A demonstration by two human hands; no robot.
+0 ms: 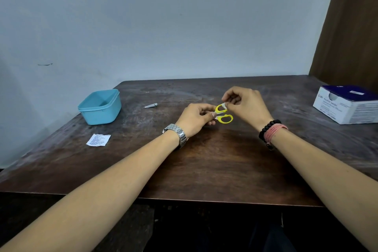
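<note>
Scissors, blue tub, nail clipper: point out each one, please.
scissors (pixel 231 118), head view, rim of the lower yellow handle loop.
blue tub (pixel 100 115), head view, its front wall.
nail clipper (pixel 150 105), head view, middle of its metal body.

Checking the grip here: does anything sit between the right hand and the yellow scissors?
Yes. A small white pad is pinched by the right hand against the upper handle loop of the yellow scissors, so it lies between fingers and handle. The left hand grips the scissors directly, with nothing visible between.
</note>
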